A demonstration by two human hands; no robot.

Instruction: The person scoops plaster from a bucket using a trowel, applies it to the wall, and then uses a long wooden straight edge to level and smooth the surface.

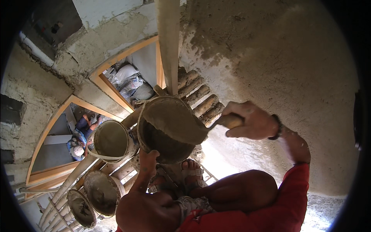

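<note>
My right hand (251,120), a dark band at its wrist, is closed round the wooden handle of a trowel (230,121). The blade reaches left over a round bucket (139,133) and is coated with grey-brown mortar, so its outline is hard to make out. Darker wet mortar (164,144) shows in the bucket below the blade. At the bucket's near left rim my left hand (148,161) grips the edge, with its thumb up. The bucket stands between my bent knees and an upright pole, above my sandalled feet.
Another bucket (111,140) stands just left, with two mortar-caked buckets (101,193) (81,208) nearer me. Beneath is a platform of round poles (208,105) with gaps. A thick post (167,46) rises beyond. Rough plastered wall (293,77) fills the right. A person (78,145) works below, through a wood-framed opening.
</note>
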